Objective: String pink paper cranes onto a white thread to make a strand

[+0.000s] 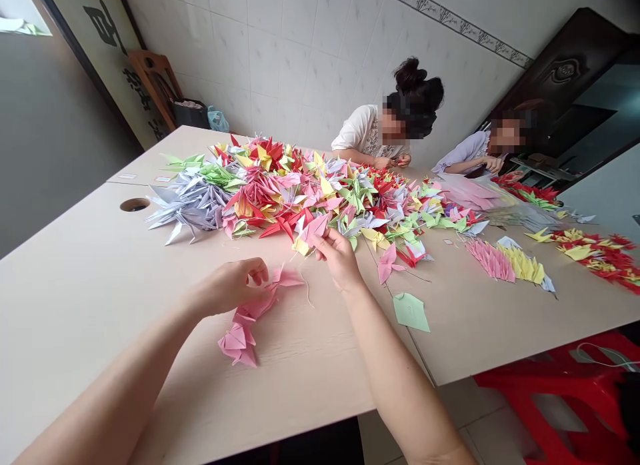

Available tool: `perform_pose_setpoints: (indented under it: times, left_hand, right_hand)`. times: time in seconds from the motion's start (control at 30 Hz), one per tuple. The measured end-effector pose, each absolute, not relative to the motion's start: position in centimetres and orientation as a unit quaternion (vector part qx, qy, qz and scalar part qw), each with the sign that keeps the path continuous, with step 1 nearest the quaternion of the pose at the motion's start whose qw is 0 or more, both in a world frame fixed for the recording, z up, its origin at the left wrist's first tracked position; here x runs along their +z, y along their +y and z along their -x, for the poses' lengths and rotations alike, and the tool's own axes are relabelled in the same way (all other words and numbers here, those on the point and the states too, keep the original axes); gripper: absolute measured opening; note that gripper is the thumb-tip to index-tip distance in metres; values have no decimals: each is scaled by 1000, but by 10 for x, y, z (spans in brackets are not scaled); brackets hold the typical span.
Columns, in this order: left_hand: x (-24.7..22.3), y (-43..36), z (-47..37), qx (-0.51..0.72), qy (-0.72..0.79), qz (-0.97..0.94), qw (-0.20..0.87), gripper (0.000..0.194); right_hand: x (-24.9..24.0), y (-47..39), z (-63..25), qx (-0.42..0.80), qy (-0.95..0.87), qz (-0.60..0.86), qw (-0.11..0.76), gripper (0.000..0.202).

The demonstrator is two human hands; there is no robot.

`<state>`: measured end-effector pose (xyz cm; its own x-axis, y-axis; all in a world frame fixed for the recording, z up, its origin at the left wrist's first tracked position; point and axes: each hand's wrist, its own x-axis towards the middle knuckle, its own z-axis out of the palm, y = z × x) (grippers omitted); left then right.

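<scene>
My right hand [340,260] pinches a folded pink paper crane [315,229] at the near edge of a big heap of paper cranes [295,185]. Lower left, my left hand [235,286] is curled above a string of pink paper cranes [254,308] lying on the table. Its fingertips are bent inward, and what they grip is hidden. A thin pale thread [307,288] runs on the tabletop between the hands. To the right lie a loose pink crane [389,264] with a dark thread or wire and a green paper piece [411,312].
The wooden table [100,278] has a round cable hole [135,204] and a seam. Pink and yellow crane strings [505,262], clear plastic bags [500,198] and red-yellow cranes [597,255] lie right. Two people work across the table. A red stool [565,385] stands below right.
</scene>
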<state>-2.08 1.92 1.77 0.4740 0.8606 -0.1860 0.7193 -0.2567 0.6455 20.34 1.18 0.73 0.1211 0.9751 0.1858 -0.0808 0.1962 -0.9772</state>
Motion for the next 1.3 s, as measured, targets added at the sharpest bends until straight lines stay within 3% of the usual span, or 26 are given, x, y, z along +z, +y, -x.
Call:
perform_pose_setpoints:
  times: [0.17,0.33,0.53,0.77,0.93,1.3]
  left_hand:
    - [20,19,20,39,500,-779,378,14]
    - [14,21,16,139,524,-771,334,33]
    - [5,13,0,194,499,-744,400,44]
    - [10,8,-8,195,476,-709,482,39]
    - [8,11,-7,208,465,-711,484,35]
    - [9,22,8,274,455,-602,596,38]
  right_hand:
    - [8,11,-203,434,-489,447,611,23]
    - [15,5,-198,435,-513,426,605,24]
    - [19,0,-194,472,-514,402,593,23]
    - [18,-1,-193,484,-516,397,586,26]
    - [20,-3,-192,484,-521,396,581,26]
    - [22,0,-197,376,-477,430,667,20]
